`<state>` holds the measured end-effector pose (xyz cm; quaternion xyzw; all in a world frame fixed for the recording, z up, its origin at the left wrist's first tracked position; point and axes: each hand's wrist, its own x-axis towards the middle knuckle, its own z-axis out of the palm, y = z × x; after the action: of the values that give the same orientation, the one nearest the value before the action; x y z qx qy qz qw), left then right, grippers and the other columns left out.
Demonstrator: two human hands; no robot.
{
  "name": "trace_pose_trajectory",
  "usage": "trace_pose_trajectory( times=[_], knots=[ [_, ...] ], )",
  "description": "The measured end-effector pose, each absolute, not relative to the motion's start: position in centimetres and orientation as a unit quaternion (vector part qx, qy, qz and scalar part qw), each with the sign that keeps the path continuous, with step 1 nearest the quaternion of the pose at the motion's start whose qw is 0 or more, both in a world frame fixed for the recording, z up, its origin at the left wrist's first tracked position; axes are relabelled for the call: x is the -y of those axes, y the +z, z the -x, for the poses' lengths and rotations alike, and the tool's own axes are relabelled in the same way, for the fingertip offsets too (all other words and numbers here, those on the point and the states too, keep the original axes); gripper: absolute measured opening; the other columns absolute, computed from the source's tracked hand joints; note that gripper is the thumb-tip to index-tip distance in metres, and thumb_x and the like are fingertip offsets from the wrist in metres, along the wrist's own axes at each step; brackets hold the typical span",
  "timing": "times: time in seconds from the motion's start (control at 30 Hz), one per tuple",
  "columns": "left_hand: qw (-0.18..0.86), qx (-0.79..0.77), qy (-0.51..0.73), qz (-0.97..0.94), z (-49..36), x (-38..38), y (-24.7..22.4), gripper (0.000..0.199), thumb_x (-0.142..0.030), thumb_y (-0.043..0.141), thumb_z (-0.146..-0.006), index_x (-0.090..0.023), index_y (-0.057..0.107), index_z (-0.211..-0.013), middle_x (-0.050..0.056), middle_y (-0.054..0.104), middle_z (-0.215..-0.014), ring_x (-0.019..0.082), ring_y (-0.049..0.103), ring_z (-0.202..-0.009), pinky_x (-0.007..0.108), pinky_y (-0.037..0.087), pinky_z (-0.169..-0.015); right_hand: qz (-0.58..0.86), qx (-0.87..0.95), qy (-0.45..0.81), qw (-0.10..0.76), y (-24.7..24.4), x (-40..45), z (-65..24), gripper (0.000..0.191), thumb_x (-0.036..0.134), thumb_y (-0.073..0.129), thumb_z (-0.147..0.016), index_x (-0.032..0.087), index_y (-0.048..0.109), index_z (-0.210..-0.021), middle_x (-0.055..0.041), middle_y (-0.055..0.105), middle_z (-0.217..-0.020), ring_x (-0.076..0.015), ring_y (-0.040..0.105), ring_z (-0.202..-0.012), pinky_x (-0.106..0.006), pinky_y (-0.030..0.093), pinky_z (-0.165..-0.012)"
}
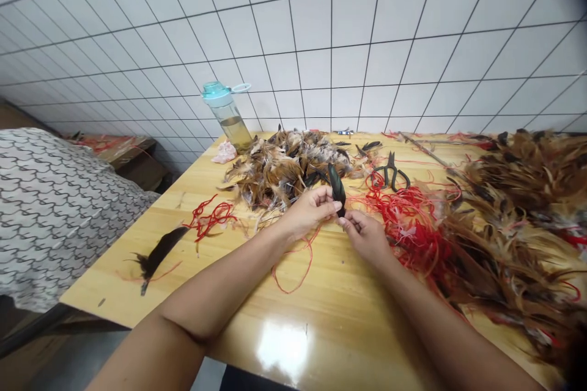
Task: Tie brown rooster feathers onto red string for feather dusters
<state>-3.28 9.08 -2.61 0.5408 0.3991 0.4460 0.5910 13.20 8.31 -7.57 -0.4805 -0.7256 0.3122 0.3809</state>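
Note:
A dark, glossy green-black feather (337, 186) stands roughly upright between my hands at the middle of the table. My left hand (316, 204) pinches it along its lower part with thumb and fingers. Just below, my right hand (364, 232) has its fingertips closed around the feather's bottom end. From under my left hand a thin red string (306, 275) loops onto the wood; whether it is tied to the feather is hidden. Behind my hands lies a heap of brown and grey feathers (284, 165). A tangle of red string (408, 214) lies right of my right hand.
Black-handled pliers (391, 172) lie behind the red tangle. Large brown feather bunches (509, 256) cover the table's right side. A water bottle (232, 119) stands at the back left. A single dark feather (160, 253) and more red string (213, 217) lie on the left. A tiled wall (312, 36) rises behind.

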Motion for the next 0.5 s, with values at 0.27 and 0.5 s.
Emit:
trace_pose_trajectory(
  times=[0.27, 0.5],
  knots=[
    [0.055, -0.599, 0.36, -0.713, 8.6, -12.8, -3.3, 0.007, -0.021, 0.057, -0.083, -0.019, 0.063, -0.086, 0.006, 0.059, -0.089, 0.021, 0.052, -0.09, 0.035, 0.039, -0.086, 0.495, 0.584, 0.441, 0.468, -7.3, -8.9, -13.5, 0.032, 0.05, 0.052, -0.08, 0.021, 0.05, -0.068, 0.0046, 0.041, -0.056, -0.011, 0.037, -0.052, -0.023, 0.03, -0.049],
    [-0.039, -0.632, 0.269, -0.726, 8.5, -13.6, -4.8, 0.007, -0.024, 0.058, -0.083, -0.019, 0.063, -0.08, 0.012, 0.057, -0.09, 0.028, 0.046, -0.095, 0.041, 0.037, -0.085, 0.491, 0.56, 0.453, 0.49, -7.0, -8.6, -13.4, 0.032, 0.049, 0.055, -0.079, 0.02, 0.05, -0.068, 0.0051, 0.041, -0.056, -0.0102, 0.037, -0.053, -0.023, 0.03, -0.05]
  ],
)
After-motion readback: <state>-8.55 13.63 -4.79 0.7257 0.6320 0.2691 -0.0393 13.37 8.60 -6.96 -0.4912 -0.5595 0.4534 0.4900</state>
